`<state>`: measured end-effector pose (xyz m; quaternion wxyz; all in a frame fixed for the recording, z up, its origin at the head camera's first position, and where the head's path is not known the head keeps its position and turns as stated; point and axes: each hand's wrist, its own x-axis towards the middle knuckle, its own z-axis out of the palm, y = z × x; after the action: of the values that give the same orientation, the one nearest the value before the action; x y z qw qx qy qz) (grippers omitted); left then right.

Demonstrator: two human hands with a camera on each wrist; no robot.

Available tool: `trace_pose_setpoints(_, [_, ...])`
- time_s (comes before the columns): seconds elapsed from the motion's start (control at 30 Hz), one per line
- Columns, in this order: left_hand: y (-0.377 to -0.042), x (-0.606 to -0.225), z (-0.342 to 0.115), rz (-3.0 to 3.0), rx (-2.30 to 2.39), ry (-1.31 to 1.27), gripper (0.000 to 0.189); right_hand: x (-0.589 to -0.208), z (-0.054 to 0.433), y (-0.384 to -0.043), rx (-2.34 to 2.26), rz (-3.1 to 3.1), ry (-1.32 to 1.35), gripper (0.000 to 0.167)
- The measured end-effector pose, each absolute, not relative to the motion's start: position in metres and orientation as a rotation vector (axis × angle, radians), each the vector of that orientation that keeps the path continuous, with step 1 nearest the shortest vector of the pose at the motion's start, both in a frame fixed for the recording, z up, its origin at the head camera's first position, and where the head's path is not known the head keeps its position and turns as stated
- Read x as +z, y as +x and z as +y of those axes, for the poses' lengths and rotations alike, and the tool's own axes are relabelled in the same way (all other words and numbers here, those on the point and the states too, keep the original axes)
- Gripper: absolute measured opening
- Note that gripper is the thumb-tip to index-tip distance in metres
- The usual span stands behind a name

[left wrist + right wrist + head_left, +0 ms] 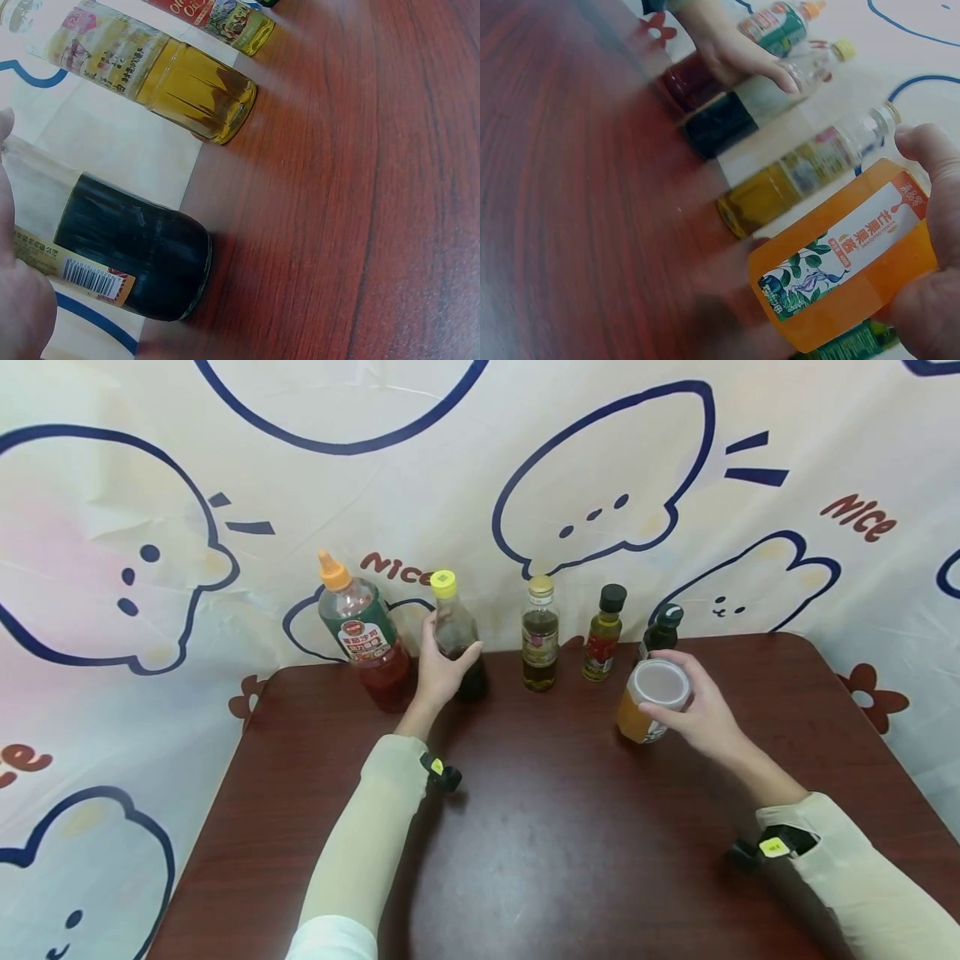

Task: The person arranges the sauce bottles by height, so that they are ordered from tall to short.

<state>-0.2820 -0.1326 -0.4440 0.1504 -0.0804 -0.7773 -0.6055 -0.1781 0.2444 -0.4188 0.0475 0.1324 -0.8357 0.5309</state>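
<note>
My left hand [441, 668] holds a clear bottle of dark liquid with a yellow cap [444, 583], its thumb on the near side and its fingers behind. In the left wrist view the base of that dark bottle [142, 247] is at the tabletop, and a barcode label shows. On the right, my right hand [697, 702] grips an orange jar with a translucent white lid [660, 683], thumb and fingers on opposite sides near the top. The right wrist view shows the jar's illustrated label [840, 251], with a dark shadow on the table beside its base.
A ketchup squeeze bottle [366, 635] leans left of the dark bottle. Between the hands stand a golden oil bottle [540, 639] and a small olive oil bottle [602, 639]. A dark green bottle [664, 625] is partly behind the jar. A printed cloth [420, 502] hangs along the table's back edge.
</note>
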Motion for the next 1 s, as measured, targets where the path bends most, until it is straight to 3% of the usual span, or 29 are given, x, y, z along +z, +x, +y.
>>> trace_pose_setpoints(0.53, [-0.282, -0.444, -0.133, -2.233, -1.751, -0.231, 0.076, -0.409, 0.284, -0.191, 1.5, -2.498, 0.134, 0.068])
trace_pose_setpoints(1.0, [-0.282, -0.445, -0.133, -2.219, -1.739, -0.242, 0.075, -0.411, 0.313, -0.218, 1.485, -2.473, -0.126, 0.075])
